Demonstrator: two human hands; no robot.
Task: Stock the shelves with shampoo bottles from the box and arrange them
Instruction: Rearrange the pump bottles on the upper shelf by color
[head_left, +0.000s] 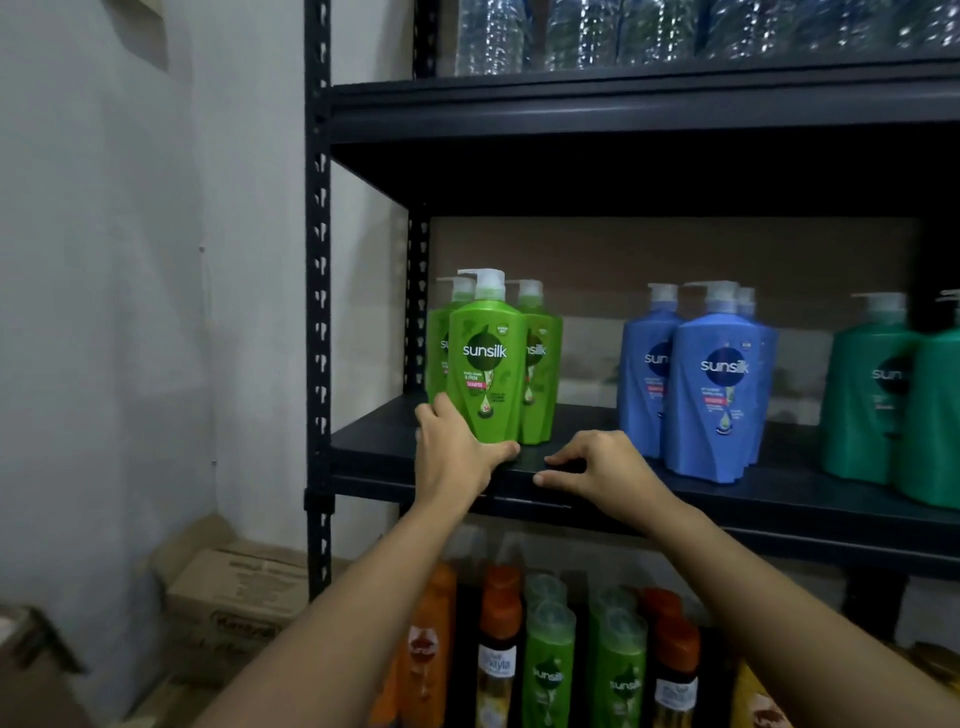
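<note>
The dark metal shelf carries three groups of upright Sunsilk pump bottles: three light green bottles at its left end, a cluster of blue bottles near the middle, and darker green bottles to the right, each group well apart.

Wrapped clear plastic water bottles occupied the top tier; brown cardboard cartons lay stacked on the floor against a white wall.
</note>
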